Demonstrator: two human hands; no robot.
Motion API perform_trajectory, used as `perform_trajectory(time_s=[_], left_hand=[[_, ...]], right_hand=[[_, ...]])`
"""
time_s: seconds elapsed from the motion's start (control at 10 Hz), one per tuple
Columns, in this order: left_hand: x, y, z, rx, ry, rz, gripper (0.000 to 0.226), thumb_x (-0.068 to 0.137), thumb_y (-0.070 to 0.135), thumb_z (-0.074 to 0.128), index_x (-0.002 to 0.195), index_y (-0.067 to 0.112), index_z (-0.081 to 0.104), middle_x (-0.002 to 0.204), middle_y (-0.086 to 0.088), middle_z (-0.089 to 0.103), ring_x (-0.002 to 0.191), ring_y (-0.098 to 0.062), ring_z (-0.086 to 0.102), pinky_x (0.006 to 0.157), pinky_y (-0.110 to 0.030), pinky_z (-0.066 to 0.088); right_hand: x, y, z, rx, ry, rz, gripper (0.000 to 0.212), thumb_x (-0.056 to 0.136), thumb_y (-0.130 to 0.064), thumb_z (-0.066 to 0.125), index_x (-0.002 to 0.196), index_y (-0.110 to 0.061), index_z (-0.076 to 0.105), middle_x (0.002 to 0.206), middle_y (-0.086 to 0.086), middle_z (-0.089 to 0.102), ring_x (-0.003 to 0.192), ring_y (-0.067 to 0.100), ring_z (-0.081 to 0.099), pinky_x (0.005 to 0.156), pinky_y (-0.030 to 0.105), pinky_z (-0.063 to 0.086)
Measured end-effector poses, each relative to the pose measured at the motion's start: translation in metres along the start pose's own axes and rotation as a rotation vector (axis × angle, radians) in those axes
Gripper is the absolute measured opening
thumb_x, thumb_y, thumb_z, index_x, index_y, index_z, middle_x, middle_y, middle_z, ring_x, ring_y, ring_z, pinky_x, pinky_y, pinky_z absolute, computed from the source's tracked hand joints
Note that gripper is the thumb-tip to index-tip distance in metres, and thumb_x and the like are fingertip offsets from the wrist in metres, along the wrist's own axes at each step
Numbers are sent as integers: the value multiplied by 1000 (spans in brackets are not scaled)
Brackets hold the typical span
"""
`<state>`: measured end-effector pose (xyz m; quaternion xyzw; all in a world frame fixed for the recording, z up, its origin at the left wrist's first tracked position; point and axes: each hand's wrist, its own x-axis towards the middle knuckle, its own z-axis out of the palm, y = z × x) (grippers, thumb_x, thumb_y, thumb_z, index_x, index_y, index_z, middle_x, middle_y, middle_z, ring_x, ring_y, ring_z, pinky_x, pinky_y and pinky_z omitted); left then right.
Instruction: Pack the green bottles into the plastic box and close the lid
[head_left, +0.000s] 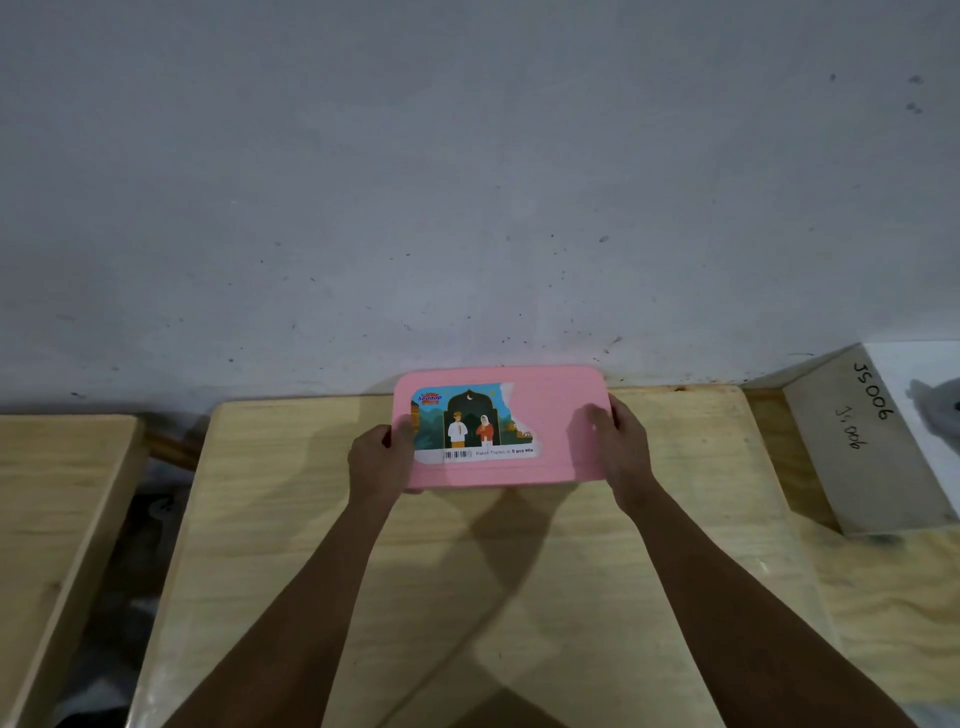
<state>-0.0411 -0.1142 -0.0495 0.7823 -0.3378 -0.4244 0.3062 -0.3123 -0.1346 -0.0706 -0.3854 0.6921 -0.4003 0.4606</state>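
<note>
A plywood table (467, 571) meets a grey wall (467, 156). At its far edge sits the pink box (545, 431), lid on, gripped by left hand (376, 457) and right hand (621, 447); bare board lies nearer. Bottles probably inside, unseen.

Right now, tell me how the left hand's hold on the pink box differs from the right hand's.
The left hand grips the pink box at its left edge; the right hand grips the right edge. The left thumb touches the torn sticker; the right thumb rests on bare pink lid. The left hand sits nearer the box's front corner; the right hand sits further back. Both wrap their fingers round the sides, thumbs on top.
</note>
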Motion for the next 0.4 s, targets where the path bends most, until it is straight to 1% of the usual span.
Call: perform_trajectory(time_s=[0.1, 0.2, 0.3, 0.4], left_hand=[[0, 2, -3, -69, -8, -61, 31, 92, 36, 56, 81, 9, 66, 86, -15, 67, 70, -32, 69, 47, -43, 59], [-6, 5, -6, -112, 14, -97, 25, 90, 37, 60, 75, 17, 64, 90, -17, 70, 74, -35, 71, 58, -48, 61], [-9, 6, -7, -212, -14, -191, 28, 89, 38, 60, 71, 16, 61, 92, -15, 70, 76, -33, 69, 63, -45, 61], [-19, 17, -18, -87, -27, -171, 37, 89, 45, 55, 81, 9, 61, 102, -16, 69, 85, -31, 66, 79, -45, 59]], right_hand=[[0, 2, 2, -34, 25, 5, 25, 93, -33, 49, 108, -23, 66, 96, -3, 68, 88, 18, 62, 73, 37, 53], [-3, 2, 5, -69, 27, 36, 26, 91, -39, 49, 105, -23, 64, 96, 0, 68, 92, 23, 64, 79, 42, 54], [-1, -3, 8, -209, 81, 42, 42, 89, -45, 48, 114, -13, 58, 100, 3, 64, 94, 26, 61, 82, 39, 49], [-10, -21, 9, -358, 103, 27, 47, 95, -38, 48, 130, -7, 48, 111, 9, 59, 102, 27, 58, 81, 35, 44]])
